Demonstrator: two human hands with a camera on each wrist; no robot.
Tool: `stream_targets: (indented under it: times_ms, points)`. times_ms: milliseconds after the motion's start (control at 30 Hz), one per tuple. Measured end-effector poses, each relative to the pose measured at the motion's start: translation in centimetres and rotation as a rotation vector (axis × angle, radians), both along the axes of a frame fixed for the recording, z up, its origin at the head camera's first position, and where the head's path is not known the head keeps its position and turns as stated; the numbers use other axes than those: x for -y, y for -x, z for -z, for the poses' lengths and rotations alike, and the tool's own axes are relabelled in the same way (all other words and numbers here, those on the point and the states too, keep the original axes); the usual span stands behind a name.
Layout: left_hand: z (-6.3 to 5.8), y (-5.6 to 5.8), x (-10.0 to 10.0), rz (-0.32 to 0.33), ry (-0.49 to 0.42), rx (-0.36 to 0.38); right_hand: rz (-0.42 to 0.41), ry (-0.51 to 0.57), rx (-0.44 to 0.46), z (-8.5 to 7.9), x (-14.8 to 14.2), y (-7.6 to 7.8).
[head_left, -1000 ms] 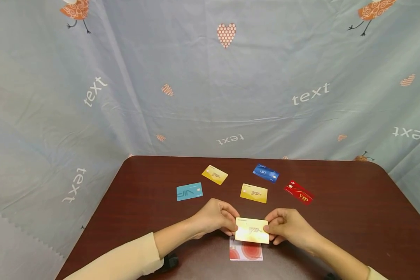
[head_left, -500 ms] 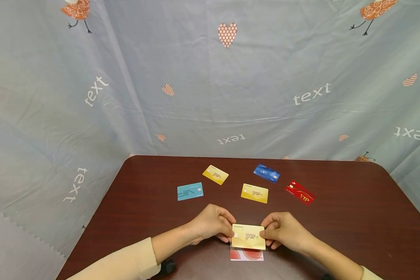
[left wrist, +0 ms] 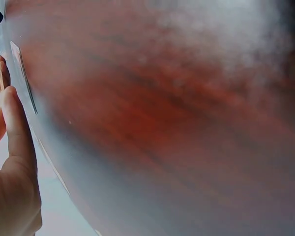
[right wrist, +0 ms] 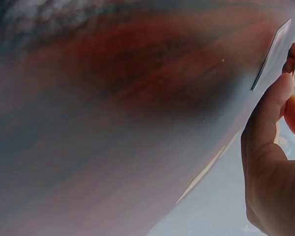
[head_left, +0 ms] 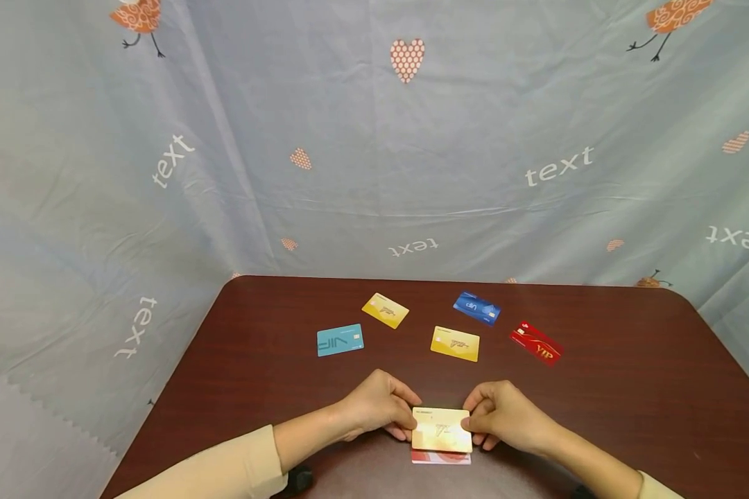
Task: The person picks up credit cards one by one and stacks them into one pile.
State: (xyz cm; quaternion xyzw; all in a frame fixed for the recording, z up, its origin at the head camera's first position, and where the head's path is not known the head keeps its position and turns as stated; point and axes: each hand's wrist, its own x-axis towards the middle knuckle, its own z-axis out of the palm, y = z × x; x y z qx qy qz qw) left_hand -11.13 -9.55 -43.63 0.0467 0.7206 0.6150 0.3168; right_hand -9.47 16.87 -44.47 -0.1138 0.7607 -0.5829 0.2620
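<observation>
In the head view my left hand (head_left: 381,403) and right hand (head_left: 505,419) pinch a gold card (head_left: 442,431) by its two short edges, thumbs on its face. The gold card overlaps most of a pink-and-white card (head_left: 440,458) with red circles; only that card's near strip shows. Seen from the left wrist, the left hand (left wrist: 17,167) holds the gold card edge-on, above the other card (left wrist: 24,78) on the table. The right wrist view has the right hand (right wrist: 270,147) at the far right, with the lower card (right wrist: 272,54) flat on the tabletop beside it.
Spread across the dark wooden table (head_left: 630,388) are a teal card (head_left: 340,340), two yellow cards, one farther back (head_left: 385,310) and one nearer (head_left: 455,344), a blue card (head_left: 477,308) and a red card (head_left: 537,343). A patterned curtain (head_left: 474,138) hangs behind.
Both hands have drawn the gold card toward the person and slightly left, so it covers more of the pink-and-white card. The other cards stay put.
</observation>
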Motion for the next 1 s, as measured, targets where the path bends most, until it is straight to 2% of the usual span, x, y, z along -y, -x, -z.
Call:
stream_targets:
  times_ms: [400,700,1000]
  points:
    - [0.21,-0.68,-0.17,-0.011,0.034,-0.029,-0.047,-0.030,-0.020,0.20,0.25,-0.03]
    - [0.56,-0.91,-0.41,0.008,0.055,-0.065,-0.065,-0.094,-0.067,0.26,0.61,-0.18]
    - [0.04,-0.88,-0.64,0.042,0.116,-0.126,-0.064,-0.152,-0.131,0.33,0.67,-0.11]
